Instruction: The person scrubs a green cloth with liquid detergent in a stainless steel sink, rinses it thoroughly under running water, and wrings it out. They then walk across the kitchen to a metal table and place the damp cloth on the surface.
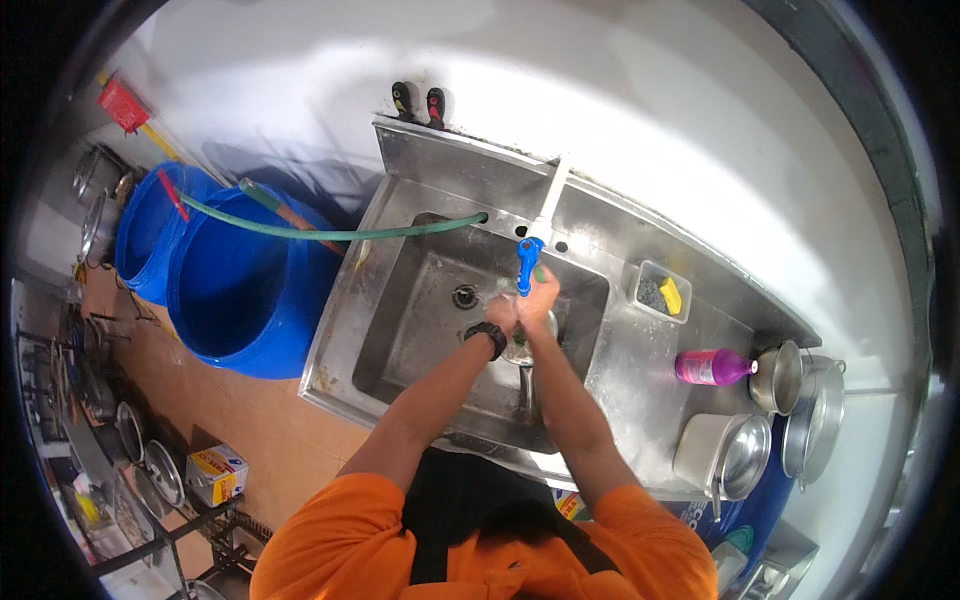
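My left hand (501,309), with a black watch at its wrist, and my right hand (537,301) are close together under a tap with a blue lever (529,259). A small green item (540,275) shows between the fingers of my right hand; its kind is unclear. Whether my left fingers hold anything is hidden. Below the hands, a metal pan (527,382) sits in the steel sink (420,330), its handle towards me. Something green (519,337) shows in the pan, partly covered by my wrists.
A green hose (337,234) runs from the sink ledge to blue barrels (232,277) at left. On the right drainboard are a plastic tub (643,289) with a yellow sponge (670,295), a pink-purple bottle (712,367), a white pot (701,454) and metal pots (776,379).
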### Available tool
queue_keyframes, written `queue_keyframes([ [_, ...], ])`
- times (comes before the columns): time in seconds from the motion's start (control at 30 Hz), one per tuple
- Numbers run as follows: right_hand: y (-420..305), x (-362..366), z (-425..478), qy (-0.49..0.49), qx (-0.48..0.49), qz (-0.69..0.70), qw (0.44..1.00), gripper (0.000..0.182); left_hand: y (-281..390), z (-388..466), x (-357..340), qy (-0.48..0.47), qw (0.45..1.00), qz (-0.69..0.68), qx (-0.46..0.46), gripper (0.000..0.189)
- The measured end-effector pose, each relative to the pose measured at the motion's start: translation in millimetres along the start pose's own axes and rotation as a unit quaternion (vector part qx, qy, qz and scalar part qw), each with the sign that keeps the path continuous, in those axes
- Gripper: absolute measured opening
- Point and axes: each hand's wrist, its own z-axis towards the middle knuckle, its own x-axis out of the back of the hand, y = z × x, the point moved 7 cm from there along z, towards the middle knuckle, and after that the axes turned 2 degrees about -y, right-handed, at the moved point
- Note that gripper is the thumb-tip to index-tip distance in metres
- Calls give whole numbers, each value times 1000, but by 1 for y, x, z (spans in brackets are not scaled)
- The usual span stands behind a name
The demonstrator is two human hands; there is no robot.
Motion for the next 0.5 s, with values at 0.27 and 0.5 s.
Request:
queue_keyframes([
  [0.27, -29, 28, 19, -360, -213, 45, 907, 41, 95, -11, 63, -61, 978, -96, -178, 48],
  [0.5, -55, 32, 2, -175, 0, 155, 972, 29, 18, -37, 47, -183, 931, -308, 74, 46],
])
